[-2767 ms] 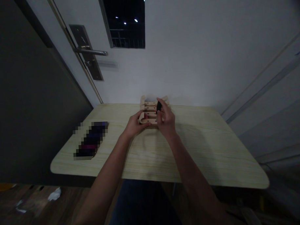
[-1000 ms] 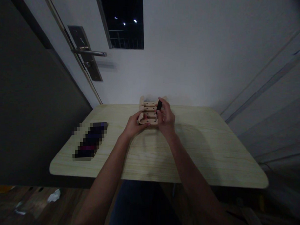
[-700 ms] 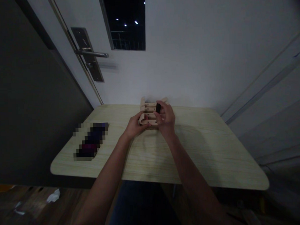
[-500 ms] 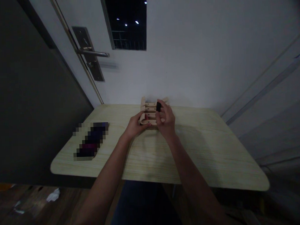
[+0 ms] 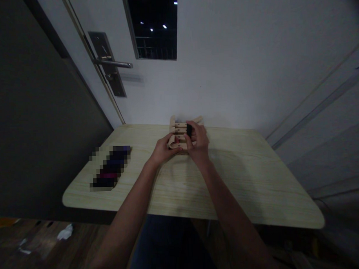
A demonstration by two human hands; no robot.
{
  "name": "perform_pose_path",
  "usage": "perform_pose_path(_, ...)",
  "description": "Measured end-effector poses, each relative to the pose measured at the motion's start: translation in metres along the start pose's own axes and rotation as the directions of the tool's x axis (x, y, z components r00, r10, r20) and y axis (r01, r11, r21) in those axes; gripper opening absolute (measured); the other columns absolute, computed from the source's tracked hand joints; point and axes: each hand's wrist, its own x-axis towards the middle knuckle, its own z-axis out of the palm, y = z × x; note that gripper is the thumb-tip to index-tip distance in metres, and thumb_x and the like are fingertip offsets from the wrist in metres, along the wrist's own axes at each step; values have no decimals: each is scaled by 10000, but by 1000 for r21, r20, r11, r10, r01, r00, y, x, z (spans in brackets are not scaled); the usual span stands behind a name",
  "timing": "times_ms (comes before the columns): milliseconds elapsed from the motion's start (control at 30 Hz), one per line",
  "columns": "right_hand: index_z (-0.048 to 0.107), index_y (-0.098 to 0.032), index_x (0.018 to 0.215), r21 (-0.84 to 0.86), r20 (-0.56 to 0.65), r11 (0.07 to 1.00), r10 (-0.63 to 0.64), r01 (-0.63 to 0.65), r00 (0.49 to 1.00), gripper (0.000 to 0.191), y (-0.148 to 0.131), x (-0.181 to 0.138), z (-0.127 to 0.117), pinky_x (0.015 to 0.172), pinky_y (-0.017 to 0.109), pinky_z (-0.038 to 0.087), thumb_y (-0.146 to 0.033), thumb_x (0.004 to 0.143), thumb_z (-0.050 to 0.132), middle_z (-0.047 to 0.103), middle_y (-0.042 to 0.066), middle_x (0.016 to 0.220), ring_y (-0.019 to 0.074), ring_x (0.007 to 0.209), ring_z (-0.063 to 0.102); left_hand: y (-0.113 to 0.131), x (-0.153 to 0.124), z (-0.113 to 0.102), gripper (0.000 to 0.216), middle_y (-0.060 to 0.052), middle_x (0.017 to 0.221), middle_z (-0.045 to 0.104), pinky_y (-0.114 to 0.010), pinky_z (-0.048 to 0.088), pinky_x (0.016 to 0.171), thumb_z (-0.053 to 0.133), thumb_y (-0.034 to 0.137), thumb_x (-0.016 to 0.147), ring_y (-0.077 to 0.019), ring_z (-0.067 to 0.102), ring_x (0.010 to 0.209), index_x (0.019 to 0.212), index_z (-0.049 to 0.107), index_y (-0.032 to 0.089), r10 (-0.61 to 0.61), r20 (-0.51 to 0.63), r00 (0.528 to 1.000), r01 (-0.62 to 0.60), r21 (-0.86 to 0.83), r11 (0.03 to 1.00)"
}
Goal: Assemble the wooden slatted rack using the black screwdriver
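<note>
Forearms rise from the lower edge of the frame and converge just above its middle, where both hands meet at a wooden slatted piece (image 5: 179, 131). Left hand (image 5: 162, 150) lies palm down, fingers curled round the near left end of the wood, thumb on top. Right hand (image 5: 199, 143) is arched over the right side, fingers closed round a small dark tool (image 5: 189, 129) that stands roughly upright, its lower end hidden between hand and slats; whether it touches the wood cannot be told.

Slats run left to right across the picture, stacked one behind another toward the wall (image 5: 238, 62), with short ends sticking up at the far corners. It sits on the pale table (image 5: 251, 179) near the far edge, close to the wall. Bare tabletop spreads to the right and toward the bottom of the frame; at middle left lies a dark blurred-out object (image 5: 111, 173), well apart from the hands. A door handle (image 5: 114, 64) shows at upper left.
</note>
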Motion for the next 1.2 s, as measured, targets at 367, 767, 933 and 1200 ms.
perform_pose_path(367,428,-297,1317,99,53,995,24,-29,998,391,2,-2,-6,866,397,540,-356,933,390,573,64,1245,199,1029,604,1,-1,0,380,-41,905,666,-273,477,737,743,310,660,-180,613,821,973,606,144,10,0,1000,-10,15,1000)
perform_pose_path(767,488,-289,1286,44,43,999,-11,9,999,380,-2,3,-10,877,406,520,-353,919,411,568,67,1095,198,991,563,4,-1,-1,331,-29,848,637,-260,456,704,716,291,669,-157,577,767,933,584,140,-10,16,1000,10,1,1000)
perform_pose_path(933,472,-294,1298,80,42,996,-45,42,998,375,0,3,-8,910,410,502,-323,940,367,582,62,1168,198,1041,568,5,-1,-2,310,-31,871,647,-266,464,728,719,278,665,-164,591,803,907,576,147,2,16,1000,-1,-26,1000)
perform_pose_path(1200,556,-282,1210,19,-9,998,56,-56,998,355,-1,3,-10,744,345,549,-392,875,510,571,59,1005,176,838,570,5,0,-2,314,-24,840,635,-263,456,713,723,309,658,-163,584,777,885,576,150,2,11,1000,-2,13,1000)
